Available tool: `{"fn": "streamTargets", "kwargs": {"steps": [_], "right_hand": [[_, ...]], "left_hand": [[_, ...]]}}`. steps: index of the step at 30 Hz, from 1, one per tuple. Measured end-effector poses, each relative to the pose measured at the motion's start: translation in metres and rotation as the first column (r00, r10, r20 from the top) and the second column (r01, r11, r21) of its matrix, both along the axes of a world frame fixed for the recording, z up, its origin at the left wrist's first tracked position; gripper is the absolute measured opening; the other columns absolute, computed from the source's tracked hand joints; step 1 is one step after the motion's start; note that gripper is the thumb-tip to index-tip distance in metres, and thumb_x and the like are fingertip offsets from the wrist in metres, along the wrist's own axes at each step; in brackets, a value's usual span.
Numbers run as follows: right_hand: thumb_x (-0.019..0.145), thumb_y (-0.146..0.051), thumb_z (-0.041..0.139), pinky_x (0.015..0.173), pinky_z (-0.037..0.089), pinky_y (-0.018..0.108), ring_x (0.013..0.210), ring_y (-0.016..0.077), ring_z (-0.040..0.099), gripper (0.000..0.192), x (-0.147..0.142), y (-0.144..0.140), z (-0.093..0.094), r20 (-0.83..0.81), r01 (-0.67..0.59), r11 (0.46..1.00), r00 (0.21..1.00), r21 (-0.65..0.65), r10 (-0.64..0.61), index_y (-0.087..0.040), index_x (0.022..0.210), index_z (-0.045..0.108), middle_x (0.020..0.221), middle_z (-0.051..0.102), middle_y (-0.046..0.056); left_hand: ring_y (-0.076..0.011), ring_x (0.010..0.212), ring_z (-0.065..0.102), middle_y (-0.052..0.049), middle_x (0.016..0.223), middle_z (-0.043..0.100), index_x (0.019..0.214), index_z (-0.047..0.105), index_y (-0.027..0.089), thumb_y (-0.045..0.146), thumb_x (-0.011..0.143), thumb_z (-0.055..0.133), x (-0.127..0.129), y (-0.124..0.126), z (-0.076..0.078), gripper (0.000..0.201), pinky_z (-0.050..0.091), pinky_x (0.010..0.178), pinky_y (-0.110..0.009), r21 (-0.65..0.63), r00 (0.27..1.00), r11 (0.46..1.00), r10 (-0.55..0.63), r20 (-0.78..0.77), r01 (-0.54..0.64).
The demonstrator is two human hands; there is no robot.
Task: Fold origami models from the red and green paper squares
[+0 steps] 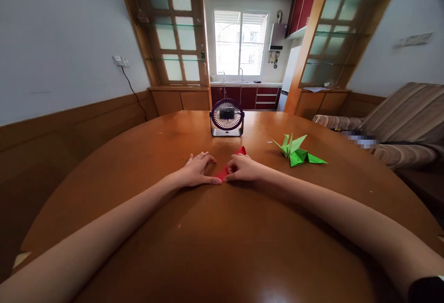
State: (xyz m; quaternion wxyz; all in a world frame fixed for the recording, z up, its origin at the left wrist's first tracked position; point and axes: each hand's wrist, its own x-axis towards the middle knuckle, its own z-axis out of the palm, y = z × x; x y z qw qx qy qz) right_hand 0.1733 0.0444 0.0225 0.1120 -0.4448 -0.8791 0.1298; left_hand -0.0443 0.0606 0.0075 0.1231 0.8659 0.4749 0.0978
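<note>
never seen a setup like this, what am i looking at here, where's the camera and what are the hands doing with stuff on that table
There is no machine here: these are a person's two bare hands. The single picture comes from a camera worn on their head, looking forward and down, so the forearms stretch away from you.

Both hands are over a wooden table. The right hand has its fingers curled over a small red paper; whether it grips or just presses is hard to tell. The left hand is spread, its thumb tip at the paper's near end.

Beyond the hands stands a small fan, and off to the right lies green folded paper with pointed, wing-like parts.
</note>
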Motion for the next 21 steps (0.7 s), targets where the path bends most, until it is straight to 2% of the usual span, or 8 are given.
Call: {"fn": "streamTargets", "kwargs": {"steps": [3, 5, 14, 17, 21], "right_hand": [[0.077, -0.037, 0.068, 0.061, 0.03, 0.026, 0.066, 0.0134, 0.049, 0.027, -0.001, 0.006, 0.005, 0.028, -0.027, 0.992, 0.999, -0.119, 0.03, -0.016, 0.06, 0.061, 0.063, 0.058, -0.001], [0.076, -0.038, 0.068, 0.059, 0.029, 0.025, 0.061, 0.0113, 0.047, 0.029, 0.0, 0.009, 0.006, 0.026, -0.047, 0.987, 0.998, -0.153, 0.052, -0.016, 0.06, 0.06, 0.06, 0.057, -0.002], [0.076, -0.044, 0.07, 0.057, 0.028, 0.024, 0.056, 0.0086, 0.044, 0.034, 0.008, 0.009, 0.006, 0.002, -0.065, 0.984, 0.998, -0.163, 0.066, -0.015, 0.062, 0.058, 0.057, 0.053, -0.004], [0.074, -0.043, 0.072, 0.057, 0.028, 0.024, 0.056, 0.0086, 0.044, 0.033, 0.01, 0.009, 0.007, 0.002, -0.041, 0.984, 0.999, -0.174, 0.042, -0.015, 0.063, 0.058, 0.058, 0.054, -0.004], [0.074, -0.044, 0.071, 0.057, 0.029, 0.024, 0.056, 0.0087, 0.045, 0.034, 0.013, 0.01, 0.007, -0.001, -0.042, 0.982, 0.999, -0.183, 0.042, -0.015, 0.062, 0.058, 0.058, 0.054, -0.004]], "left_hand": [[-0.0377, 0.145, 0.014, -0.019, 0.151, 0.034, 0.127, 0.05, 0.02, 0.072, 0.067, 0.063, 0.001, -0.001, 0.005, 0.08, 0.007, 0.113, -0.061, -0.037, 0.999, 0.999, -0.022, -0.028, 0.021], [-0.0374, 0.146, 0.009, -0.019, 0.154, 0.028, 0.132, 0.047, 0.02, 0.071, 0.069, 0.061, 0.002, -0.002, 0.007, 0.082, 0.007, 0.113, -0.06, -0.077, 0.998, 0.996, -0.038, -0.047, 0.034], [-0.0346, 0.146, -0.001, -0.02, 0.158, 0.007, 0.149, 0.026, 0.017, 0.072, 0.07, 0.058, 0.0, -0.003, 0.014, 0.101, 0.004, 0.115, -0.054, -0.178, 0.993, 0.984, -0.043, -0.111, 0.022], [-0.0335, 0.146, -0.003, -0.02, 0.158, 0.004, 0.15, 0.023, 0.017, 0.071, 0.071, 0.059, -0.005, -0.005, 0.019, 0.102, 0.004, 0.116, -0.052, -0.208, 0.992, 0.978, -0.054, -0.117, 0.028], [-0.034, 0.146, -0.002, -0.016, 0.159, 0.004, 0.15, 0.023, 0.022, 0.07, 0.072, 0.058, -0.012, -0.005, 0.025, 0.098, 0.005, 0.116, -0.053, -0.239, 0.987, 0.97, -0.086, -0.135, 0.052]]}}
